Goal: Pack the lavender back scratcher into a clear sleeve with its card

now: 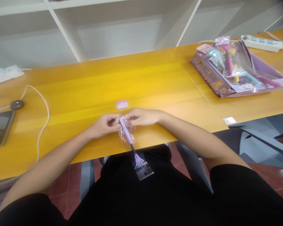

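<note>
At the far left, one power strip (7,75) and one dark-screened device (1,128) lie on the yellow table (103,84). The left hand (106,125) pinches one side of a clear bag (145,171) between thumb and fingers, nearly closed. Inside the bag is one purple-handled tool (125,130), its hand-shaped end past the table's near edge. The right hand (141,117) pinches the bag's other side, also nearly closed. One purple card (122,104) lies just beyond the hands. Rightward are one white card (229,120), then one open purple box (209,75) holding several wrapped items, too overlapped to count, and a second power strip (263,43).
</note>
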{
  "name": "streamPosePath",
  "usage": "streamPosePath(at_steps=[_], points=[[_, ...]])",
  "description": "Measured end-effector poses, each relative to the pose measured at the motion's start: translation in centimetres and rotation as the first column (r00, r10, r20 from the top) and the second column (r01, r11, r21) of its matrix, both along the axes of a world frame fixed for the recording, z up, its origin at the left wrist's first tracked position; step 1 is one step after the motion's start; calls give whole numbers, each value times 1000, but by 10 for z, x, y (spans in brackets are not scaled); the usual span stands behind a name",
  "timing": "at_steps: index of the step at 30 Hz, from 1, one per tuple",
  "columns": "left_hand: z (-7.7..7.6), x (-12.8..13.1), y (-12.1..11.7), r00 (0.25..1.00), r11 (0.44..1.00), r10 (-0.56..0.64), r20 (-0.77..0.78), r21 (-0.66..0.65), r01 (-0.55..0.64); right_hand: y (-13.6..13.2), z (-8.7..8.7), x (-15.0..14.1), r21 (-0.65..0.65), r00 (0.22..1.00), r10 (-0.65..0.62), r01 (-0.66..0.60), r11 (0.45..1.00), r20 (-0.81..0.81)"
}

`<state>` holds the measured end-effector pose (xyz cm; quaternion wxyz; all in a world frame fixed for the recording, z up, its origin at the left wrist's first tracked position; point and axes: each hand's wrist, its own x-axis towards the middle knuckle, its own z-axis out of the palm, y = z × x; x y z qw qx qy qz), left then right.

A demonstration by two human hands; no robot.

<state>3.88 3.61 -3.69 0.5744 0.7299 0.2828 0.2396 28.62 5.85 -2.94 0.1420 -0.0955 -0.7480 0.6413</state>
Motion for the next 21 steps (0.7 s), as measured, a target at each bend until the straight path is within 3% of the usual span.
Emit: streamPosePath(at_steps=[21], points=[[2,1,-2,1000,1000,14,-1,-23,-14,-2,5,0,13,998,-11,10,1000,58]])
